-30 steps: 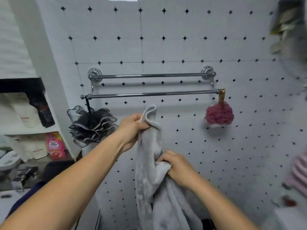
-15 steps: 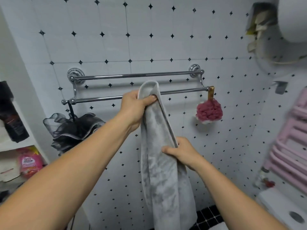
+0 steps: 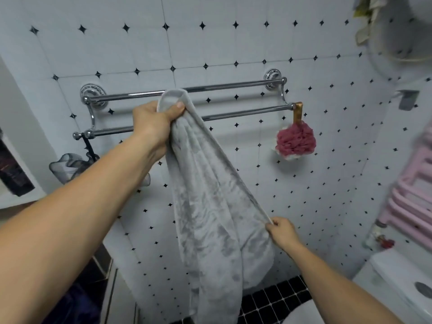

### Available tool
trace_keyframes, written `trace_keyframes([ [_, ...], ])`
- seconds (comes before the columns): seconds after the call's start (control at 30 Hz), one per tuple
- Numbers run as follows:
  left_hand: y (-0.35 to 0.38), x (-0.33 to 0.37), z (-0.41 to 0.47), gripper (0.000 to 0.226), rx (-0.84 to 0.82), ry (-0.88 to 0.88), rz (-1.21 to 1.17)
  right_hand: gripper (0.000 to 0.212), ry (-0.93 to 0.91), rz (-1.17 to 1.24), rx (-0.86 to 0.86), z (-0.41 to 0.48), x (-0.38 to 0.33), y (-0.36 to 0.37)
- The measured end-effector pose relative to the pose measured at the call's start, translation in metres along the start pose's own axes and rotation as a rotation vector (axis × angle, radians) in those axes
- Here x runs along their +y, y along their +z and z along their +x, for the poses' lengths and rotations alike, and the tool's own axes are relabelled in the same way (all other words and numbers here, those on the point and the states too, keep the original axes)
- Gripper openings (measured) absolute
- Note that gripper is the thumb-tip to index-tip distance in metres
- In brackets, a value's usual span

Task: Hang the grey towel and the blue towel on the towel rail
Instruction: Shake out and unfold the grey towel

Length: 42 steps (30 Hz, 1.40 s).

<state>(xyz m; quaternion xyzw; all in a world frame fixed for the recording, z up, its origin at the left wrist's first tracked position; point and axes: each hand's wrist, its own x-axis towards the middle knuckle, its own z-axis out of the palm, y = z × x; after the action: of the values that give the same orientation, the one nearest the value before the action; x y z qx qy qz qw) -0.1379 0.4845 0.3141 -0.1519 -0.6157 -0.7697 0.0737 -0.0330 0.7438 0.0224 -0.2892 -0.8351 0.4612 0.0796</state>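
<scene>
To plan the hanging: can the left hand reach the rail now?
Probably yes. The left hand grips the grey towel close in front of the rail, and nothing hangs on its middle.

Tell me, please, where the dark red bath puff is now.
In the head view, the dark red bath puff hangs from the chrome towel rail at its lower bar's right end, right of the grey towel.

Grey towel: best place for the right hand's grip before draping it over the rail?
Probably the top hem right of the left hand, coming from the right. The grey towel hangs bunched from that fist, and the right hand only pinches its side edge low down, below the towel rail.
</scene>
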Motion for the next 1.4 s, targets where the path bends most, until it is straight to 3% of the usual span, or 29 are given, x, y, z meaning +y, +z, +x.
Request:
trace_keyframes([
  [0.13,-0.004,-0.028,0.010,0.010,0.126,-0.083,0.100,0.035,-0.011,0.020,-0.033,0.016,-0.034,-0.013],
  [0.23,-0.012,-0.061,0.015,0.019,0.326,-0.186,0.199,0.038,-0.028,0.269,-0.137,0.011,-0.086,-0.020],
  [0.3,-0.017,-0.087,0.007,0.028,0.408,-0.275,0.166,0.024,-0.079,0.456,-0.200,0.002,-0.118,-0.026],
  [0.33,-0.018,-0.101,-0.001,0.029,0.412,-0.322,0.123,0.011,-0.100,0.562,-0.225,-0.004,-0.133,-0.030],
  [0.43,-0.011,-0.127,-0.039,0.014,0.294,-0.435,-0.043,0.032,-0.128,0.890,-0.278,-0.019,-0.166,-0.039],
  [0.53,0.008,-0.130,-0.080,0.009,0.109,-0.409,-0.106,0.034,-0.196,1.128,-0.348,-0.030,-0.189,-0.038],
  [0.6,0.020,-0.127,-0.099,0.011,0.025,-0.390,-0.183,0.041,-0.337,1.035,-0.350,-0.037,-0.196,-0.033],
  [0.73,0.035,-0.112,-0.111,0.027,0.024,-0.417,-0.413,0.059,-0.757,0.440,-0.227,-0.051,-0.197,-0.021],
  [0.83,0.032,-0.102,-0.115,0.031,0.004,-0.450,-0.554,0.063,-0.866,0.206,-0.117,-0.050,-0.195,-0.020],
  [0.93,0.028,-0.103,-0.126,0.035,-0.090,-0.370,-0.532,0.069,-0.830,0.185,-0.004,-0.050,-0.194,-0.020],
  [1.07,0.032,-0.122,-0.142,0.059,-0.163,-0.186,-0.219,0.075,-0.664,0.257,0.136,-0.047,-0.199,-0.012],
  [1.17,0.025,-0.129,-0.136,0.027,-0.092,-0.148,-0.079,0.074,-0.562,0.408,0.183,-0.044,-0.196,-0.013],
  [1.23,0.012,-0.130,-0.124,0.007,-0.013,-0.147,-0.006,0.060,-0.491,0.429,0.196,-0.037,-0.188,-0.022],
  [1.27,0.004,-0.127,-0.116,0.007,0.023,-0.145,0.025,0.044,-0.466,0.371,0.184,-0.033,-0.182,-0.029],
  [1.33,-0.010,-0.122,-0.102,0.011,0.056,-0.131,0.066,0.008,-0.347,0.219,-0.013,-0.026,-0.172,-0.047],
  [1.4,-0.019,-0.117,-0.092,0.011,0.030,-0.114,0.091,0.020,-0.247,-0.023,-0.180,-0.026,-0.164,-0.061],
])
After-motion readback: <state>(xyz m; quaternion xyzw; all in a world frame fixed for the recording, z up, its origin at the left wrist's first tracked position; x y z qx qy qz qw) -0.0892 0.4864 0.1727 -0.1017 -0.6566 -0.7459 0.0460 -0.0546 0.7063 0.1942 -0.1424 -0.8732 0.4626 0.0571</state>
